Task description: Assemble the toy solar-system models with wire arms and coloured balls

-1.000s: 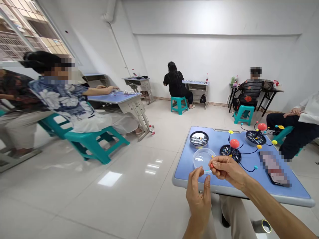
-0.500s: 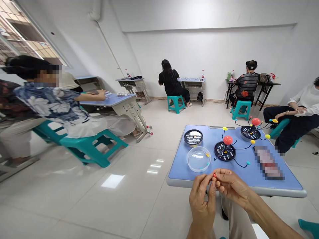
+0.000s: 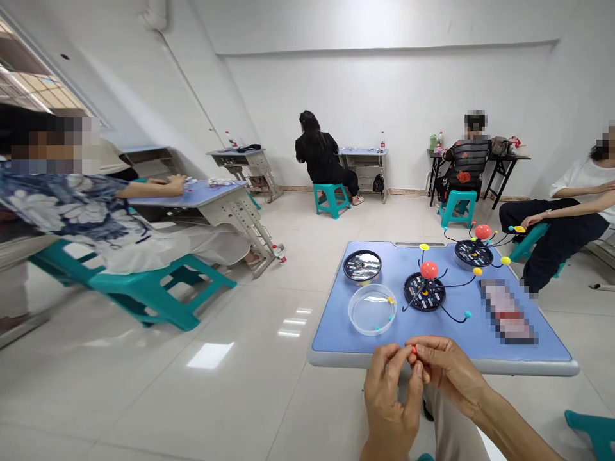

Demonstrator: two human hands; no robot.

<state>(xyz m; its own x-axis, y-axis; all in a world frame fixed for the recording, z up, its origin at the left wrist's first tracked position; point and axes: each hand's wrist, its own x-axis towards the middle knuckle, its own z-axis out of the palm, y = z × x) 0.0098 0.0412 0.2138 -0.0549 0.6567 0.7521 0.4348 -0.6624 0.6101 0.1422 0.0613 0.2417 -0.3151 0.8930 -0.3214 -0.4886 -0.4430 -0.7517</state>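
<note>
Just off the table's near edge, my left hand (image 3: 393, 390) and my right hand (image 3: 449, 366) meet at their fingertips. Between them they pinch a small red ball (image 3: 414, 350), mostly covered by the fingers. Beyond them, a solar system model (image 3: 425, 292) has a round black base, a large red ball on top and curved black arms, some tipped with small yellow or cyan pieces. Left of it, a clear round tray (image 3: 372, 328) holds a few small yellow and cyan pieces.
On the blue table (image 3: 331, 333) are a black-rimmed round base (image 3: 362, 265), a second solar system model (image 3: 473, 254) and a blurred-out phone-like slab (image 3: 508, 312). People sit on teal stools (image 3: 163, 288) around the room; one person (image 3: 576, 205) sits close by on the right.
The view has turned slightly to the right, so the table and room sit further left. My hands keep the red ball between their fingertips. The person at right has moved an arm.
</note>
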